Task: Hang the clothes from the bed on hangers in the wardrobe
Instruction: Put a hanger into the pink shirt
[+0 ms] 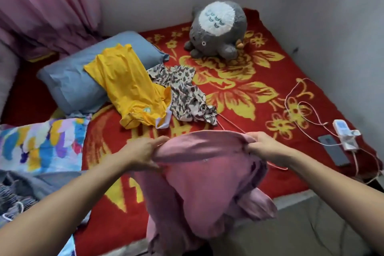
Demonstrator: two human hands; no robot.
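The pink garment (207, 172) is up off the bed, stretched between my two hands over the near edge of the red flowered blanket (245, 110), with the rest of the cloth hanging down in loose folds toward the floor. My left hand (143, 151) pinches one end of its top edge, fingers curled into the fabric, and my right hand (264, 145) grips the other end in a bunched fistful, so the edge runs taut between them. I take this to be the picking-up and straightening step for one piece: I have the garment but no hanger, and neither a hanger nor the wardrobe is in view here. The next move, as I judge it, calls for finding the neck or shoulders of this piece, which I cannot make out in the folds, then turning away from the bed to fetch a hanger. Behind it the yellow shirt (128, 89) lies partly over the blue pillow (70, 81), and the spotted garment (185, 93) is crumpled just beside it, touching its edge; both wait their turn. Further back sits a grey plush toy (218, 29), and off to my right a phone (332, 149) lies near a white charger (345, 135) and its pink cable (299, 110), which I should not snag.
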